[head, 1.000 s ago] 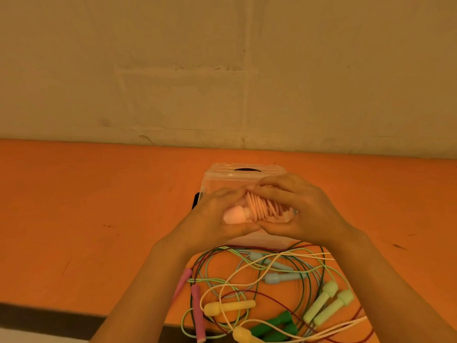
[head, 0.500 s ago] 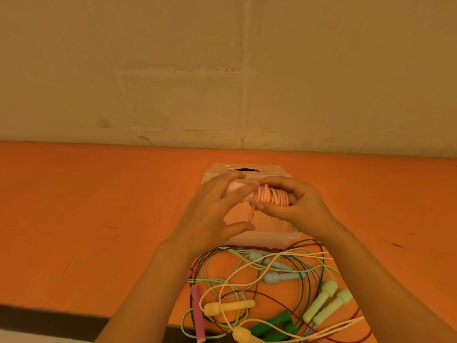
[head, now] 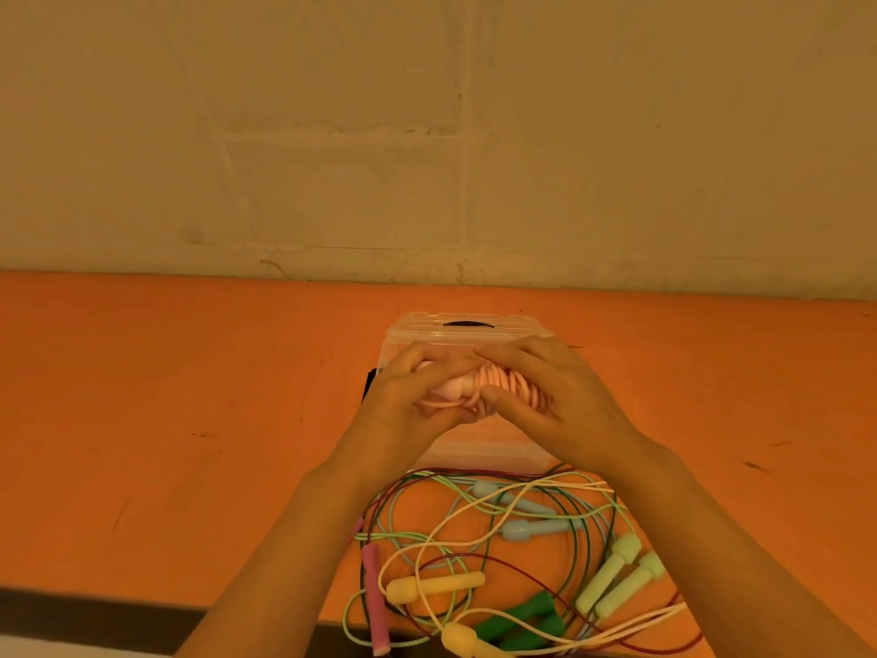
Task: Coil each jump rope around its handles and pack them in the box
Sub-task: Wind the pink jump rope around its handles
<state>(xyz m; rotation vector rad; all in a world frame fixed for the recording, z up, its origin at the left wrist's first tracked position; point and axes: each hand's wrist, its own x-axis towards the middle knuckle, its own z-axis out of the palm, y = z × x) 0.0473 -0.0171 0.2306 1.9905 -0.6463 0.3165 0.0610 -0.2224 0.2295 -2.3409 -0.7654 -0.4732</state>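
At the centre of the frame a pale pink jump rope (head: 479,389), its cord wound in many turns around its handles, is held above a clear plastic box (head: 467,327) that stands on the orange bench (head: 190,396). The bundle is grasped from both sides: the left hand (head: 408,406) is curled around the rounded handle end, and the right hand (head: 555,396) is wrapped over the coiled turns, with a short loose loop of cord hanging between the thumbs. The box is largely hidden behind the hands, so its inside cannot be seen; a dark slot is visible on its far upper edge. In the lower middle and lower right of the frame, just in front of the box, the remaining ropes lie in a loose tangle on the bench: light blue handles (head: 527,517), pale green handles (head: 617,579), yellow handles (head: 434,588), dark green handles (head: 517,624) and a darker pink handle (head: 375,596), with cords of several colours crossing over one another. A plain, scuffed wall (head: 427,135) fills the upper half of the frame.
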